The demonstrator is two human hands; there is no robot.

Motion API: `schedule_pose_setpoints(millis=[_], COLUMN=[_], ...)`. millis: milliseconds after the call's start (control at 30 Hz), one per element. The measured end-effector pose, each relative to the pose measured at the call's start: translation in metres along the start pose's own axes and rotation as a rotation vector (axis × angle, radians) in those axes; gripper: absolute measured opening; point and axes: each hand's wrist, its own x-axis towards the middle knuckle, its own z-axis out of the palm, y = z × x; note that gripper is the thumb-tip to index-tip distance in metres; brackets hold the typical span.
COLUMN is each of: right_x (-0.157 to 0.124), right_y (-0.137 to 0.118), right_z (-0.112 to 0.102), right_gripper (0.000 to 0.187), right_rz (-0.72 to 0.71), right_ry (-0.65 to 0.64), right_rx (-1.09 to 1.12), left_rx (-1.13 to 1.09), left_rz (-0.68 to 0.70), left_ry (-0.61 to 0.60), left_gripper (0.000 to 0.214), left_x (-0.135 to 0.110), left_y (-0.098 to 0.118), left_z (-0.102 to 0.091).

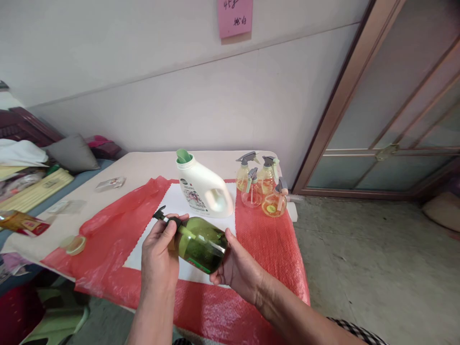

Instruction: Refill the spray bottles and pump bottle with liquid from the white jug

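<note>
A green see-through pump bottle (201,244) lies tilted on its side between my hands, above the white sheet. My left hand (161,244) is closed round its black pump collar, with the pump spout (160,213) pointing to the left. At the other end, my right hand (237,268) grips the bottle's base, thumb on top and fingers beneath. Just behind stands a large white detergent jug (203,191) with a handle; its neck is uncapped and a green piece (183,155) sits in the opening.
Several clear spray bottles (268,179) with yellowish liquid stand at the table's back right. Red plastic (266,249) covers the table under a white sheet (143,254). Small round lids (75,245) and an amber bottle (25,223) are at the left. A pink note (235,19) hangs on the wall.
</note>
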Motion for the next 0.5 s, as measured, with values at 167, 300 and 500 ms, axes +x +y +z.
schedule_pose_setpoints(millis=[167,300,500], right_x=[-0.002,-0.004,-0.004], right_y=[-0.011,-0.016,-0.006], right_z=[-0.005,-0.007,-0.006], right_gripper=[0.059,0.079,0.092], right_rz=[-0.208,-0.404,-0.588], right_ry=[0.217,0.282,0.357], right_rx=[-0.229,-0.507,-1.143], left_rx=[0.058,0.235,0.431], left_rz=[0.024,0.077,-0.007], left_ry=[0.014,-0.082,-0.303], left_gripper=[0.032,0.032,0.031], left_x=[0.003,-0.003,-0.022], left_y=[-0.002,-0.010,-0.026], left_z=[-0.002,0.001,0.017])
